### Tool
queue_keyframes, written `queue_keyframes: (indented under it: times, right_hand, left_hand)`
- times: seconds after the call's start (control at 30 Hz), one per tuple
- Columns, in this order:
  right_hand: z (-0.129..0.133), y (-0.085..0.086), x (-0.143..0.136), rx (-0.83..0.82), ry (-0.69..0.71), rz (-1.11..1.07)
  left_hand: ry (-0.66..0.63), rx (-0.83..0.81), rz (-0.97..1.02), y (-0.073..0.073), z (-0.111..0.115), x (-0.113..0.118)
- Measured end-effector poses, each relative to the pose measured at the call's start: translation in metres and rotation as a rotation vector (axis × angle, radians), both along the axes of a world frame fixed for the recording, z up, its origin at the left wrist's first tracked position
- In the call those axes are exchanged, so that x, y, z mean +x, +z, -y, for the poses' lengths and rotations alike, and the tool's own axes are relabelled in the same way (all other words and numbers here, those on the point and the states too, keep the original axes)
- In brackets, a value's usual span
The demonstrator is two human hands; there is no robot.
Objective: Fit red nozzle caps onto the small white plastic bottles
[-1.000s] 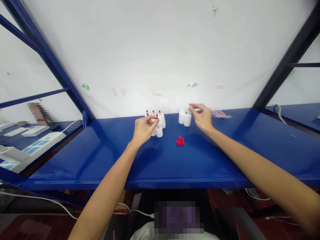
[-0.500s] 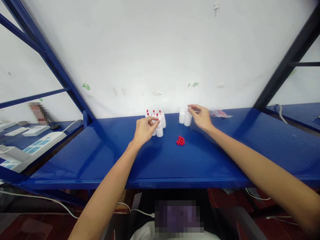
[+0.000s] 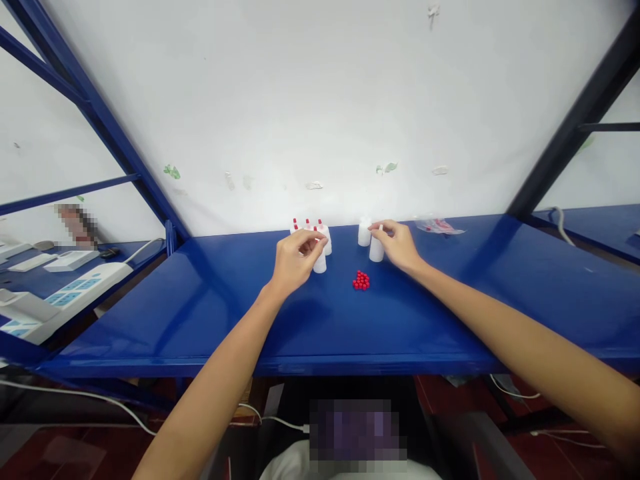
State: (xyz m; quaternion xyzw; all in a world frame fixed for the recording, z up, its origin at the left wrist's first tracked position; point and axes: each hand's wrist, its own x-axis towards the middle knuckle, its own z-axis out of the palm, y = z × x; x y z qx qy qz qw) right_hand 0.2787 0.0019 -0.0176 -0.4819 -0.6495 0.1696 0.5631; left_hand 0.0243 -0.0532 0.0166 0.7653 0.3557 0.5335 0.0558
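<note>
Several small white dropper bottles (image 3: 327,241) with red tips stand in a cluster left of the table's middle. My left hand (image 3: 296,259) is in front of them, thumb and forefinger brought together over the top of the nearest bottle (image 3: 320,265). What lies between those fingertips, if anything, is hidden. My right hand (image 3: 399,247) pinches the upper part of a white bottle (image 3: 377,251) that shows no red cap. Just behind it stands another white bottle (image 3: 364,233). A small pile of red caps (image 3: 361,281) rests on the table between my hands.
The blue table (image 3: 200,300) runs back to a white wall. A clear plastic bag (image 3: 440,227) with red pieces lies beyond my right hand. Blue metal posts rise at both sides, and a white power strip (image 3: 80,290) is at the left.
My right hand has drawn its bottle slightly toward me, away from the one behind it. My left hand has shifted a little to the right across the front bottle's top.
</note>
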Motion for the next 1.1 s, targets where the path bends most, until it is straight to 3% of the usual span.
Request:
queue_keyframes:
  times: [0.13, 0.3, 0.4, 0.5, 0.67, 1.1]
  right_hand:
    - [0.009, 0.001, -0.007, -0.145, 0.164, -0.057]
    - [0.014, 0.002, -0.013, -0.231, 0.33, 0.031]
    - [0.02, 0.003, -0.016, -0.141, 0.276, 0.192]
    - [0.029, 0.006, -0.019, 0.002, 0.186, 0.427]
    - [0.043, 0.014, -0.027, 0.021, 0.185, 0.665]
    - [0.054, 0.019, -0.027, 0.064, 0.308, 0.814]
  left_hand:
    - [-0.084, 0.055, -0.076, -0.007, 0.009, 0.014]
    - [-0.124, -0.074, -0.018, -0.018, 0.014, 0.029]
    - [-0.193, -0.117, 0.022, -0.022, 0.014, 0.032]
    - [-0.195, -0.047, -0.006, -0.024, 0.013, 0.033]
    - [-0.157, 0.003, -0.024, -0.024, 0.015, 0.035]
    - [-0.192, 0.101, -0.155, -0.03, 0.013, 0.033]
